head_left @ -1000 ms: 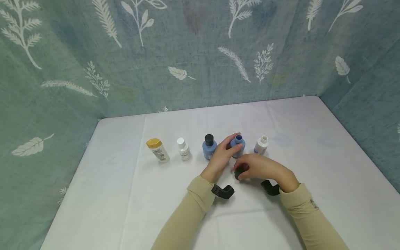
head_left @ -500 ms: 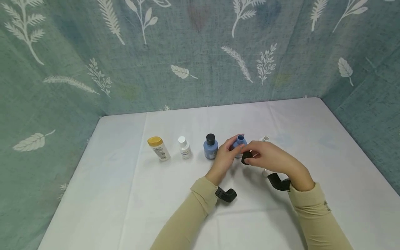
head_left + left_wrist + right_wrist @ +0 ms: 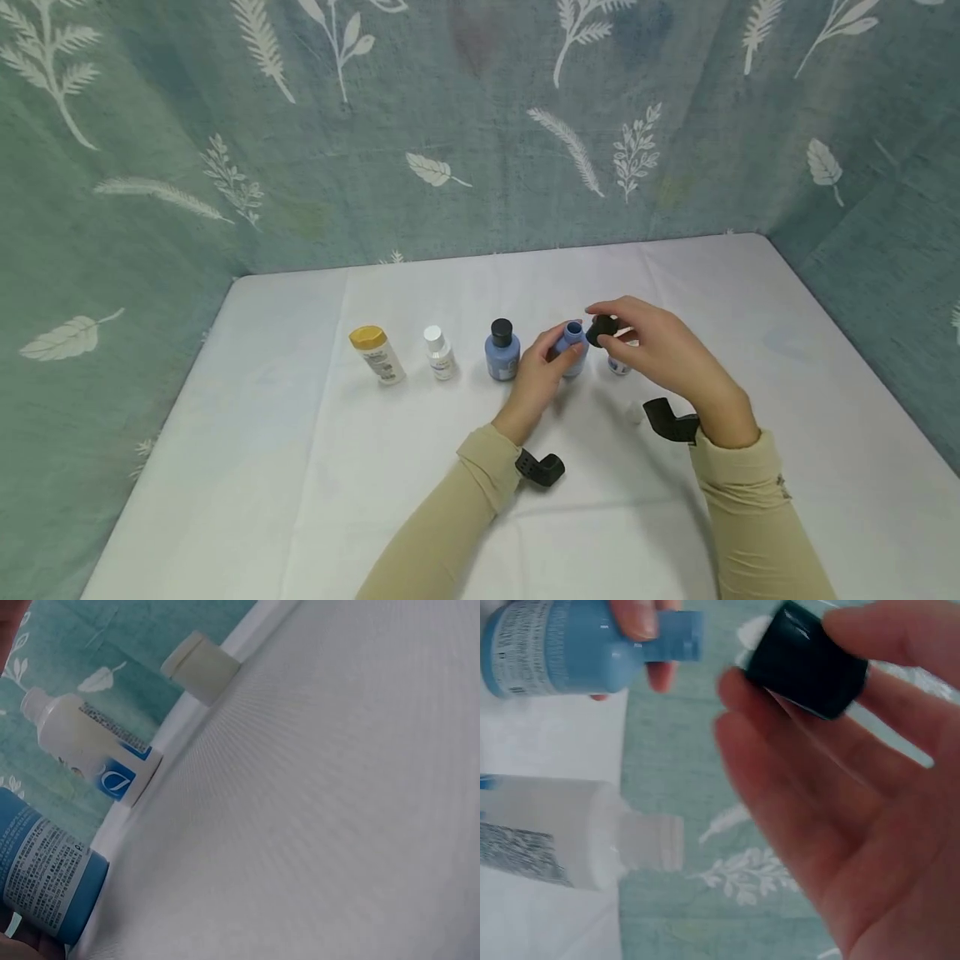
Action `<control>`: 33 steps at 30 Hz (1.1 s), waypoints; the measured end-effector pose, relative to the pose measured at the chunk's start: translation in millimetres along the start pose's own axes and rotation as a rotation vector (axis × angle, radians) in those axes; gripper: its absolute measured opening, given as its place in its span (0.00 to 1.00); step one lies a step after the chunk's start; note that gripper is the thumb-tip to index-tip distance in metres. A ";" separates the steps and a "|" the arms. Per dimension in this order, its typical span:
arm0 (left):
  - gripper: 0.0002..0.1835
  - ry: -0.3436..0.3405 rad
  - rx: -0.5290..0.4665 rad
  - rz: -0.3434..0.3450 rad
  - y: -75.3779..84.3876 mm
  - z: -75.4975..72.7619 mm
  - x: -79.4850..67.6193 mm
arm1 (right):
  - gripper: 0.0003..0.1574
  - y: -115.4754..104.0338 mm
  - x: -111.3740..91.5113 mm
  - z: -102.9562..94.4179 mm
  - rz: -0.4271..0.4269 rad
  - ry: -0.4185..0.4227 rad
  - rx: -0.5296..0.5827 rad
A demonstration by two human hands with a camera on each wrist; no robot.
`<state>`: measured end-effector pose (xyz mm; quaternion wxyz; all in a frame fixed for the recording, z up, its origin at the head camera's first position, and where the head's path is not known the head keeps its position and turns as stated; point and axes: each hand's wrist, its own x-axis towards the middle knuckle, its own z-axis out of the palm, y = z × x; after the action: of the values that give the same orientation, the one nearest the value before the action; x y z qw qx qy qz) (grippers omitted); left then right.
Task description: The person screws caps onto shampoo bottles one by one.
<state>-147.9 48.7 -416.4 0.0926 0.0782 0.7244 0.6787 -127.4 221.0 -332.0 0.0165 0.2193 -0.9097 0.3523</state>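
Observation:
My left hand (image 3: 534,372) grips an uncapped blue bottle (image 3: 573,342) that stands upright on the table, thumb and fingers around its body. Its bare neck shows in the right wrist view. Between thumb and fingers, my right hand (image 3: 652,337) pinches a black bottle cap (image 3: 810,661), held up just right of the blue bottle's mouth and apart from it. Behind the right hand stands an uncapped white bottle (image 3: 570,832), partly hidden in the head view. A small white cap (image 3: 201,667) lies on the table below the right hand.
Left of the hands, a blue bottle with a black cap (image 3: 502,350), a white bottle with a white cap (image 3: 440,352) and a pale bottle with a yellow cap (image 3: 378,355) stand in a row on the white-covered table (image 3: 225,467). A patterned curtain (image 3: 480,192) borders the table.
My right hand has lifted the black cap from near the table up beside the blue bottle's mouth, moving away from me and rightward. The left hand has kept its grip on the blue bottle.

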 end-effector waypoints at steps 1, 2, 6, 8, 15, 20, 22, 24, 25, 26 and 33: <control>0.21 0.001 -0.004 0.013 0.4 -0.9 1.0 | 0.23 0.9 2.7 1.4 -0.003 0.025 -0.010; 0.21 0.003 -0.001 0.023 1.1 -1.8 2.0 | 0.23 1.8 5.4 3.0 -0.006 0.051 -0.014; 0.21 0.008 0.006 0.034 4.1 -4.5 5.2 | 0.23 6.2 16.1 10.6 -0.030 0.156 -0.027; 0.21 0.008 0.015 0.035 5.4 -5.0 6.0 | 0.23 8.9 20.1 15.2 -0.046 0.199 -0.034; 0.20 0.005 0.045 0.017 5.4 -4.4 5.7 | 0.25 12.5 25.2 32.1 -0.064 0.264 -0.024; 0.20 0.007 0.057 0.046 -12.1 -1.0 10.7 | 0.25 12.3 24.3 42.0 -0.066 0.284 -0.017; 0.19 -0.001 0.057 0.040 -21.0 1.1 12.4 | 0.25 12.2 22.3 45.4 -0.066 0.284 -0.020; 0.19 -0.007 0.063 0.036 -27.5 2.6 13.5 | 0.24 12.5 20.6 48.0 -0.067 0.288 -0.025; 0.19 -0.007 0.066 0.033 -29.1 3.0 12.9 | 0.24 12.2 19.7 49.3 -0.067 0.293 -0.025; 0.20 -0.006 0.061 0.038 -29.9 3.2 12.5 | 0.24 12.1 19.2 50.1 -0.069 0.299 -0.026; 0.20 0.008 0.067 0.103 -16.8 1.0 5.9 | 0.23 12.3 20.1 50.0 -0.080 0.297 -0.029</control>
<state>-153.3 49.9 -433.3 0.0519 0.1159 0.7422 0.6581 -144.3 188.8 -373.7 0.1678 0.2006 -0.8927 0.3669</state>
